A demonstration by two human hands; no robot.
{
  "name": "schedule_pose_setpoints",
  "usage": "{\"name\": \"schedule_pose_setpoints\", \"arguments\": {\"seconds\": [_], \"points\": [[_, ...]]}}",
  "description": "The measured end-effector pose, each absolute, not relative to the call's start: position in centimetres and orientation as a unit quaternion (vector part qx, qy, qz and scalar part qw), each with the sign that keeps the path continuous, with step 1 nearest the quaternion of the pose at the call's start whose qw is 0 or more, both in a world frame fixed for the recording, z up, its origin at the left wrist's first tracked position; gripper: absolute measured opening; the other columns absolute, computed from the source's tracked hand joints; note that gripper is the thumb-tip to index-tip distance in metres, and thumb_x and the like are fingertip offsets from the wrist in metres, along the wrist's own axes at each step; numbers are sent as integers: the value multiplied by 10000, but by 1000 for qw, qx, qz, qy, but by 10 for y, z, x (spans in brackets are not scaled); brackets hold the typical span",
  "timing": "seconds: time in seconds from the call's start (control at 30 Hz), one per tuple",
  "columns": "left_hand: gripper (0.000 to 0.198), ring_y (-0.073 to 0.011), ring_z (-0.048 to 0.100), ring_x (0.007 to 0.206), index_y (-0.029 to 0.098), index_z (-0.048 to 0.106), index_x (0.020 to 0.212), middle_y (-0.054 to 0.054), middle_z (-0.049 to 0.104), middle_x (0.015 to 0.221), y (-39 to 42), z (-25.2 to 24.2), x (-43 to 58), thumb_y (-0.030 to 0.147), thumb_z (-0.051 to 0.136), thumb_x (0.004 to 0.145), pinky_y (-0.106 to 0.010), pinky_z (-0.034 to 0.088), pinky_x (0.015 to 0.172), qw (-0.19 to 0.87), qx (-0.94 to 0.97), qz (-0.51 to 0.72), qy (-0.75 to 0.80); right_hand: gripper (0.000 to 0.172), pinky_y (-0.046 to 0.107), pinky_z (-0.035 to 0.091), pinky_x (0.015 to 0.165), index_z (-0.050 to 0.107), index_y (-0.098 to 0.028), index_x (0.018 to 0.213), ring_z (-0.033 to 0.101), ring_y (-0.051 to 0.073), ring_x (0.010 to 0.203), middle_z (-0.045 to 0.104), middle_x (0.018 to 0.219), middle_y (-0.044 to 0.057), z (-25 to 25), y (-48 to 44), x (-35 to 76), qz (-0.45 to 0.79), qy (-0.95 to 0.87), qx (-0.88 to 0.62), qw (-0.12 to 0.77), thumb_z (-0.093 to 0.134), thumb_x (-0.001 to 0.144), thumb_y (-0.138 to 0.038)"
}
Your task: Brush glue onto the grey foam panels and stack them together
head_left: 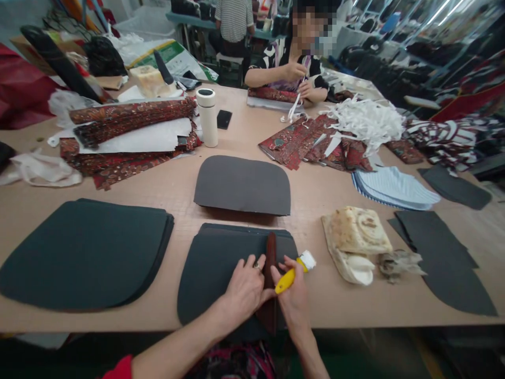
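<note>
My left hand lies with fingers spread on a dark grey shaped sheet at the table's near edge, pressing beside a narrow dark red strip that runs toward me across the sheet. My right hand is closed round a yellow tool with a white end, its yellow tip touching the strip. A ring shows on my left hand.
A stack of dark sheets lies left, a lighter grey one ahead, more dark pieces right. A glue-stained cloth and white tumbler stand nearby. Red patterned fabric is piled behind. A person across the table handles white strips.
</note>
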State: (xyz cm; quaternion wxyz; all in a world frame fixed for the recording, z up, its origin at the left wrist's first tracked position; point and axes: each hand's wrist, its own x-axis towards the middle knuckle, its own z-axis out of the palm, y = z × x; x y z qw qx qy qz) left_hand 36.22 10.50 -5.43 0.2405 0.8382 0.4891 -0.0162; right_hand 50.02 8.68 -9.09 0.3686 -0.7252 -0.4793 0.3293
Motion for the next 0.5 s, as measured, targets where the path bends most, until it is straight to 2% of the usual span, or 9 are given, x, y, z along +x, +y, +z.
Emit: {"name": "schedule_pose_setpoints", "arguments": {"seconds": [0.07, 0.13, 0.2, 0.27, 0.33, 0.4, 0.5], "points": [[468, -382, 357, 1254, 194, 562, 1197, -112, 344, 1452, 108, -56, 363, 447, 602, 805, -531, 419, 904, 227, 854, -33, 467, 553, 385, 473, 811, 501, -175, 1084, 600, 253, 943, 606, 1020, 125, -87, 90, 503, 325, -488, -723, 366, 573, 731, -595], [713, -414, 321, 1271, 256, 423, 1325, -116, 304, 1472, 110, -59, 364, 434, 722, 703, -578, 393, 905, 218, 860, -54, 458, 558, 395, 463, 833, 498, -179, 1063, 584, 262, 984, 582, 1099, 139, -83, 93, 505, 317, -511, -716, 355, 593, 707, -598], [938, -418, 355, 1244, 291, 278, 1399, -137, 352, 1442, 113, -63, 365, 468, 777, 624, -587, 379, 908, 218, 859, -58, 459, 540, 395, 457, 849, 493, -185, 1030, 573, 266, 1013, 562, 1151, 144, -84, 94, 507, 309, -535, -705, 347, 620, 690, -584], [1133, -403, 377, 1230, 268, 140, 1438, -154, 392, 1412, 117, -64, 366, 500, 810, 555, -563, 368, 935, 221, 859, -43, 459, 532, 384, 463, 836, 482, -185, 1037, 580, 258, 990, 575, 1118, 137, -87, 94, 509, 303, -550, -698, 345, 628, 696, -565], [1250, -391, 374, 1239, 203, 85, 1447, -170, 401, 1402, 122, -60, 363, 490, 843, 495, -527, 362, 968, 240, 856, -31, 457, 504, 372, 472, 801, 480, -179, 1052, 595, 245, 923, 598, 1025, 120, -90, 94, 512, 296, -552, -697, 349, 602, 730, -548], [1175, -362, 361, 1270, 139, 111, 1440, -187, 393, 1404, 124, -53, 356, 486, 811, 563, -473, 371, 993, 286, 848, -20, 447, 431, 357, 479, 755, 487, -183, 1023, 606, 232, 854, 610, 937, 100, -89, 95, 516, 295, -546, -700, 353, 547, 775, -531], [782, -274, 341, 1313, 176, 200, 1425, -140, 379, 1428, 112, -44, 334, 434, 611, 812, -414, 361, 1032, 316, 839, 31, 443, 370, 329, 477, 683, 483, -206, 945, 613, 221, 772, 620, 846, 76, -81, 98, 521, 295, -535, -712, 347, 492, 810, -551]]}}
